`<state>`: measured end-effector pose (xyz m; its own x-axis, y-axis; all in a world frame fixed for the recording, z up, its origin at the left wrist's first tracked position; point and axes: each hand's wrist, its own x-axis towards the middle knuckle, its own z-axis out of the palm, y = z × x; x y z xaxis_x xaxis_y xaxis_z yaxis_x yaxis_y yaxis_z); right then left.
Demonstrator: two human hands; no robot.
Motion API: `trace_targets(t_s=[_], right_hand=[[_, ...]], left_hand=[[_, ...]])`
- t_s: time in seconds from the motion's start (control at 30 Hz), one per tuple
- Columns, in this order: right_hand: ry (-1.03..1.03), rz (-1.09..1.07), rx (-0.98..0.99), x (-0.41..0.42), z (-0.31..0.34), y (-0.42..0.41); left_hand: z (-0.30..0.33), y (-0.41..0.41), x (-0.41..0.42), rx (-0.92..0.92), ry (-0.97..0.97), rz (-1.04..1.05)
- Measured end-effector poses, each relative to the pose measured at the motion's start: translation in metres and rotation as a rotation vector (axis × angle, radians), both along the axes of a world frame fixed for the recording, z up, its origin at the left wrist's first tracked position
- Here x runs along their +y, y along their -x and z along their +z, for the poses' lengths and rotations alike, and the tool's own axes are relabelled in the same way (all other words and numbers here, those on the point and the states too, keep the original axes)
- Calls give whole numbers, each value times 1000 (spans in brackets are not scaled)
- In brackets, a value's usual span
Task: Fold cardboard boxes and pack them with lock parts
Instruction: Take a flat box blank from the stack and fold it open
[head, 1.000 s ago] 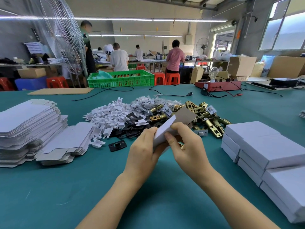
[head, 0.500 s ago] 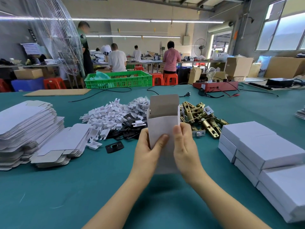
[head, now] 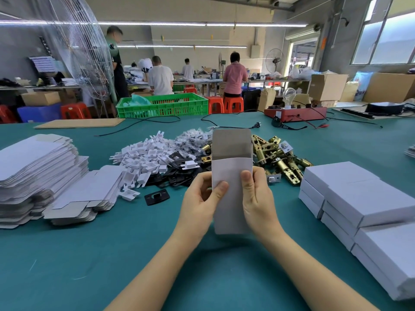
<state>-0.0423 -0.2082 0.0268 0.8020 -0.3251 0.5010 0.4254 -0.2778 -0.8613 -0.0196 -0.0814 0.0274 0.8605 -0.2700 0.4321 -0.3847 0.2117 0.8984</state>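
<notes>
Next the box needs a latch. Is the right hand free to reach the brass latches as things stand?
Probably not yet: the right hand grips the box. The brass latches lie uncovered just beyond.

A small white cardboard box (head: 231, 187) with a grey-brown inside stands upright at frame centre, top flap raised and open, in front of heaped white plastic inserts (head: 146, 160), black plates (head: 170, 178) and brass latch bolts (head: 280, 160), between flat box blanks (head: 33, 171) at left and closed white boxes (head: 363, 198) at right.

no legible text, labels or numbers anywhere
</notes>
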Motion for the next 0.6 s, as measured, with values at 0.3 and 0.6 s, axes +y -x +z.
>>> trace_targets(t_s=[0.3,0.6], right_hand=[[-36,46,-5,-1,-2,-3],[-20,72,-41,-1,-2,-1]], left_hand=[[5,-4,9,-124,-66,-23],[5,-9,14,-129,-149,-75]])
